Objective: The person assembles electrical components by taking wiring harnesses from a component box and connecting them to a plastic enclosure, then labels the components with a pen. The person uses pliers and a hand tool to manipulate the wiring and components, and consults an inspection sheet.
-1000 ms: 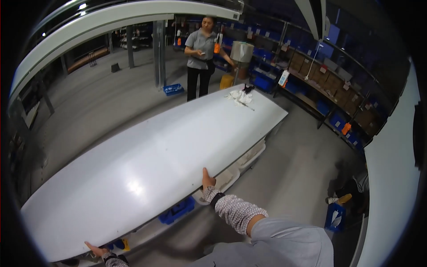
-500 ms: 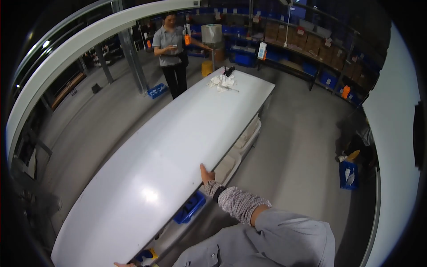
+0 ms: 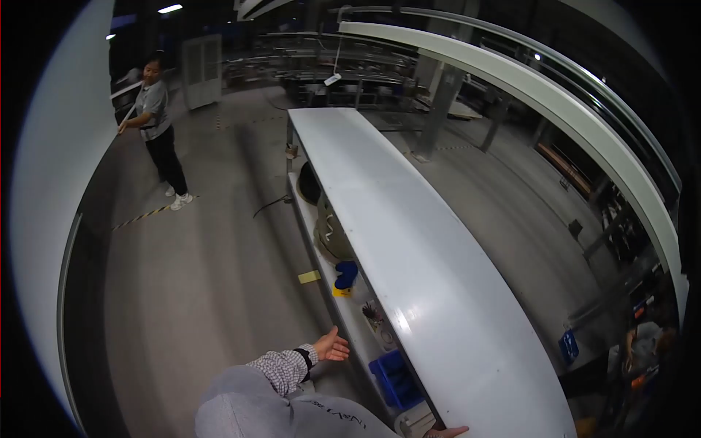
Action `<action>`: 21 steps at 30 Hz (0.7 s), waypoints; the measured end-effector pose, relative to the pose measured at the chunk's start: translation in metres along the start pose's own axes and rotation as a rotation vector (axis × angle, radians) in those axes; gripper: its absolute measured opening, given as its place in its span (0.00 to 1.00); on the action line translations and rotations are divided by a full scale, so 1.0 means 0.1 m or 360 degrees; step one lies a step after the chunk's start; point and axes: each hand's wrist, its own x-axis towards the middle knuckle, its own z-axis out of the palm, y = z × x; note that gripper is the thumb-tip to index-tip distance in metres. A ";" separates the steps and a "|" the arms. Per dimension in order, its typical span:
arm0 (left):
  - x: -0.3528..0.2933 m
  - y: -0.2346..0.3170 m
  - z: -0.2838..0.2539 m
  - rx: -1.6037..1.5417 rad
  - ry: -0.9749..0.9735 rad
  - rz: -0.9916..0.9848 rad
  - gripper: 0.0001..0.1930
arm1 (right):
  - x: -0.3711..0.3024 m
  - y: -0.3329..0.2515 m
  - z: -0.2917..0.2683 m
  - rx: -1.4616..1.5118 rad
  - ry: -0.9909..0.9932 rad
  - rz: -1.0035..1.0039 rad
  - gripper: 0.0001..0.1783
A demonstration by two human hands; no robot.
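A long white table (image 3: 409, 212) runs from the bottom right toward the far middle. My left hand (image 3: 332, 344) is held out beside its left edge, empty, with the fingers stretched and apart; it appears to touch nothing. A grey patterned oversleeve and a black wristband cover that forearm. At the lower edge of the picture my right hand (image 3: 449, 432) rests on the table's edge, a digit laid straight on the top. The rest of that hand is cut off or hidden.
Under the table, a lower shelf holds a blue bin (image 3: 394, 378), a blue and yellow object (image 3: 345, 279) and an olive-coloured bundle (image 3: 330, 237). A person (image 3: 159, 117) stands at the far left beside a large white panel (image 3: 58, 168). A grey post (image 3: 442, 109) rises beyond the table.
The view has swung far to the left, along the table's other end. My left hand has come off the table's edge into the air; my right hand is now at the lower edge.
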 end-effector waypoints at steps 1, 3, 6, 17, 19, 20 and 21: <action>-0.13 -0.17 -0.11 0.0013 0.0061 0.0018 0.40 | 0.10 0.11 0.12 -0.0050 -0.0104 0.0053 0.33; -0.34 -0.10 -0.31 0.0104 0.0221 0.0163 0.36 | 0.14 0.26 0.40 -0.0128 -0.0270 0.0129 0.32; -0.62 0.07 -0.74 -0.0006 0.0438 0.0326 0.21 | 0.09 0.50 0.70 -0.0228 -0.0451 0.0213 0.31; -0.87 1.58 -2.36 0.0145 0.0584 0.0568 0.14 | -0.67 1.41 1.57 -0.0707 -0.0743 0.0207 0.29; -0.93 2.09 -2.62 0.0195 0.0668 0.0745 0.17 | -0.77 1.19 1.42 -0.0909 -0.0717 0.0182 0.29; -1.03 2.50 -2.73 0.0280 0.0767 0.0784 0.17 | -0.85 1.19 1.45 -0.0973 -0.0709 0.0173 0.28; -1.08 2.74 -2.87 0.0246 0.0733 0.0921 0.16 | -0.92 1.17 1.47 -0.1034 -0.0706 0.0171 0.28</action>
